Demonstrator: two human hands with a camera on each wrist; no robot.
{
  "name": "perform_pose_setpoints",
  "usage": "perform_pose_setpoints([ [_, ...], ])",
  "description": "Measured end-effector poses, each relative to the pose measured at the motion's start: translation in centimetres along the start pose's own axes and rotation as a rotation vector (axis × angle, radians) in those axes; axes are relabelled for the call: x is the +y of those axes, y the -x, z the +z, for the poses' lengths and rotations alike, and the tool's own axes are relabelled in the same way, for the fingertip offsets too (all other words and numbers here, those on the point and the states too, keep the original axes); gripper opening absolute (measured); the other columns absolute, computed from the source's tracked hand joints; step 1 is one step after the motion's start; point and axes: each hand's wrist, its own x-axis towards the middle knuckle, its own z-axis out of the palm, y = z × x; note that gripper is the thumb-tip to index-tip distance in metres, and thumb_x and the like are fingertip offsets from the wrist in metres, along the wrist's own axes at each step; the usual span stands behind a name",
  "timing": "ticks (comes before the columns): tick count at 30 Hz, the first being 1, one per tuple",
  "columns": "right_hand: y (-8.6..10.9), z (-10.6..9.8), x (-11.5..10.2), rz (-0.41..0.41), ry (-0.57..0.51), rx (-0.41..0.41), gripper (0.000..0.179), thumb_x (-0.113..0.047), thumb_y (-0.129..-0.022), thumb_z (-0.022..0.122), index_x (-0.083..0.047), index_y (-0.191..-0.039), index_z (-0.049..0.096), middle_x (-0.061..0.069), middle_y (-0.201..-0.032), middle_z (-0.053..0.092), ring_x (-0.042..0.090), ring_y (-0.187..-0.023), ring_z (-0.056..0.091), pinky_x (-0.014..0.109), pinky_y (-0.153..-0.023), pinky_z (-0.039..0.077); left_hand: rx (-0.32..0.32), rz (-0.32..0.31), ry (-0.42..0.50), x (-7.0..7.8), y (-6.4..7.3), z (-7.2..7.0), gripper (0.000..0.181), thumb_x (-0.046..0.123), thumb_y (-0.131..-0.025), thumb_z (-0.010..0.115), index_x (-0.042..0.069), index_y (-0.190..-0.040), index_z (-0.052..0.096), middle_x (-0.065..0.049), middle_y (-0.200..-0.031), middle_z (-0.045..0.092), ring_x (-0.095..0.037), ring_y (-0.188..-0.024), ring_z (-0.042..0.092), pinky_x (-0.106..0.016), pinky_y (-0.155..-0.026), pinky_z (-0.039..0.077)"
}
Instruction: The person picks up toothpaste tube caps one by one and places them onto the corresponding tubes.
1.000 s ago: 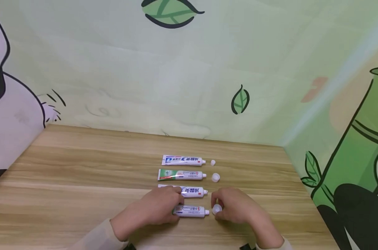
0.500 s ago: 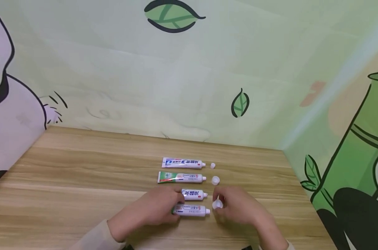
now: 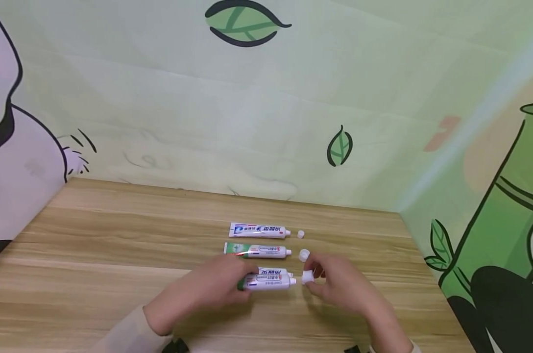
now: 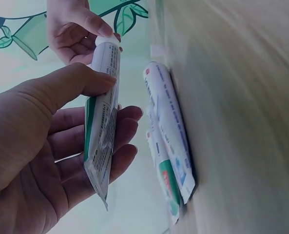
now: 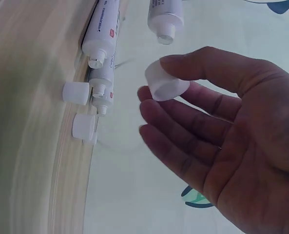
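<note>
My left hand (image 3: 215, 282) grips a green-and-white toothpaste tube (image 3: 268, 281), thumb on one side and fingers on the other. The tube is raised off the table, its bare nozzle pointing right. Opposite that nozzle, my right hand (image 3: 346, 284) pinches a white cap (image 5: 164, 84) between thumb and fingers. The right wrist view shows a gap between cap and nozzle, with the cap's hollow end visible. Just behind the held tube lies a blue-and-white toothpaste tube (image 3: 275, 271), partly hidden by it and by my left hand.
Farther back on the wooden table (image 3: 116, 220) lie another green-and-white tube (image 3: 266, 251) and another blue-and-white tube (image 3: 259, 230), both uncapped. Loose white caps, one larger (image 3: 304, 255) and one small (image 3: 301, 234), sit by their nozzles. A cartoon-printed wall (image 3: 160, 122) rises behind.
My left hand has lifted the front tube off the table and moved it away from me. My right hand has picked up the cap and turned it toward the nozzle.
</note>
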Motion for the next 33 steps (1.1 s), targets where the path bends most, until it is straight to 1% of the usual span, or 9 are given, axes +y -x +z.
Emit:
perform_pose_setpoints([
  [5, 0.0, -0.1, 0.1, -0.009, 0.004, 0.068, 0.024, -0.012, -0.088, 0.080, -0.015, -0.110, 0.070, -0.006, -0.101, 0.074, 0.014, -0.093, 0.071, 0.040, -0.086, 0.060, 0.036, -0.005, 0.016, -0.2, 0.1, -0.4, 0.040, 0.022, -0.087, 0.079, 0.008, -0.124, 0.072, 0.002, -0.098, 0.072, -0.007, -0.072, 0.055, -0.022, -0.064, 0.047],
  [8, -0.1, -0.1, 0.2, -0.033, 0.009, 0.099, 0.031, -0.009, -0.088, 0.080, -0.013, -0.118, 0.072, -0.005, -0.105, 0.076, 0.012, -0.094, 0.071, 0.039, -0.086, 0.060, 0.053, 0.000, 0.002, -0.4, 0.1, -0.7, 0.039, 0.022, -0.087, 0.079, 0.010, -0.124, 0.073, 0.001, -0.102, 0.074, -0.007, -0.074, 0.056, -0.022, -0.065, 0.048],
  [11, -0.1, -0.3, 0.2, -0.058, 0.001, 0.126, 0.033, -0.007, -0.088, 0.080, -0.010, -0.120, 0.074, -0.003, -0.108, 0.076, 0.011, -0.093, 0.071, 0.036, -0.085, 0.060, 0.060, 0.002, -0.010, -0.4, 0.2, -0.9, 0.040, 0.023, -0.088, 0.079, 0.010, -0.125, 0.073, -0.002, -0.111, 0.076, -0.008, -0.080, 0.059, -0.025, -0.071, 0.052],
  [13, -0.1, -0.3, 0.3, -0.067, -0.006, 0.137, 0.032, -0.006, -0.088, 0.080, -0.010, -0.120, 0.075, -0.002, -0.110, 0.076, 0.011, -0.093, 0.071, 0.033, -0.084, 0.060, 0.066, 0.007, -0.019, -0.4, 0.2, -1.1, 0.041, 0.024, -0.088, 0.079, 0.010, -0.126, 0.073, -0.003, -0.115, 0.076, -0.009, -0.083, 0.060, -0.026, -0.074, 0.053],
  [16, -0.1, -0.4, 0.2, -0.067, -0.020, 0.147, 0.030, -0.005, -0.088, 0.080, -0.009, -0.117, 0.076, -0.003, -0.109, 0.075, 0.011, -0.092, 0.071, 0.031, -0.083, 0.060, 0.087, 0.021, -0.030, -0.5, 0.3, -1.4, 0.040, 0.023, -0.088, 0.078, 0.008, -0.125, 0.073, -0.004, -0.114, 0.076, -0.010, -0.083, 0.060, -0.026, -0.073, 0.053],
  [20, -0.1, -0.4, 0.1, -0.056, -0.056, 0.158, 0.029, -0.003, -0.086, 0.082, -0.011, -0.112, 0.076, -0.006, -0.104, 0.073, 0.009, -0.091, 0.069, 0.031, -0.084, 0.061, 0.116, 0.047, -0.032, -0.5, 0.3, -1.6, 0.039, 0.021, -0.087, 0.078, 0.006, -0.122, 0.073, -0.004, -0.108, 0.076, -0.009, -0.076, 0.058, -0.023, -0.067, 0.050],
  [24, -0.1, -0.2, 0.1, -0.051, -0.110, 0.183, 0.028, -0.001, -0.083, 0.084, -0.013, -0.107, 0.074, -0.007, -0.103, 0.069, 0.007, -0.090, 0.068, 0.029, -0.084, 0.060, 0.121, 0.055, -0.012, -0.5, 0.5, -1.8, 0.039, 0.020, -0.087, 0.078, 0.004, -0.122, 0.073, -0.004, -0.105, 0.076, -0.007, -0.071, 0.055, -0.021, -0.063, 0.048],
  [30, -0.3, -0.2, 0.1, -0.094, -0.115, 0.244, 0.032, -0.009, -0.079, 0.090, -0.021, -0.102, 0.072, -0.012, -0.105, 0.065, 0.010, -0.092, 0.065, 0.029, -0.084, 0.058, 0.119, 0.065, 0.005, -0.5, 0.7, -2.2, 0.041, 0.021, -0.089, 0.079, 0.002, -0.124, 0.072, -0.006, -0.099, 0.076, -0.003, -0.061, 0.049, -0.019, -0.053, 0.044],
  [33, -0.2, -0.3, 0.0, -0.092, -0.107, 0.265, 0.032, -0.011, -0.079, 0.090, -0.024, -0.103, 0.072, -0.014, -0.102, 0.067, 0.013, -0.091, 0.065, 0.029, -0.082, 0.056, 0.127, 0.079, -0.003, -0.6, 0.7, -2.4, 0.040, 0.021, -0.089, 0.078, 0.002, -0.124, 0.072, -0.006, -0.097, 0.076, -0.001, -0.059, 0.048, -0.018, -0.053, 0.043],
])
